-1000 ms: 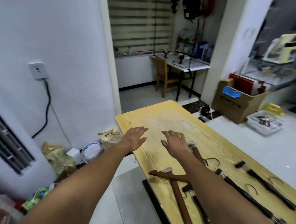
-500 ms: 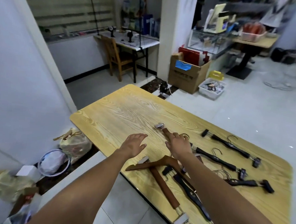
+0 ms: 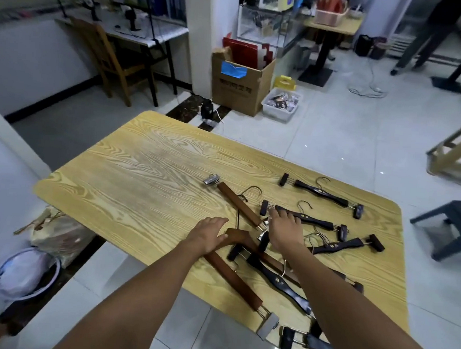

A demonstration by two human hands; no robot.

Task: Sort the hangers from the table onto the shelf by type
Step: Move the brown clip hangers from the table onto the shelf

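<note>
Several hangers lie scattered on the right half of the light wooden table [image 3: 142, 179]. A brown wooden clip hanger [image 3: 237, 204] lies near the middle, and a second brown clip hanger [image 3: 233, 279] runs toward the near edge. Dark clip hangers [image 3: 320, 192] lie further right. My left hand [image 3: 206, 235] rests flat, fingers spread, on the brown coat-shaped hanger [image 3: 240, 235]. My right hand [image 3: 284, 227] hovers open over the dark hanger [image 3: 310, 219], fingertips touching it. No shelf is in view.
A cardboard box [image 3: 240, 86] and a white bin [image 3: 281, 104] stand on the floor beyond the table. A wooden chair [image 3: 109, 59] is at the back left, stools [image 3: 457, 153] at the right, bags [image 3: 58, 234] by the wall at left.
The view has swung right and down, bringing the whole hanger pile into sight. Both hands have dropped lower onto the hangers, the left onto the brown one, the right onto a dark one.
</note>
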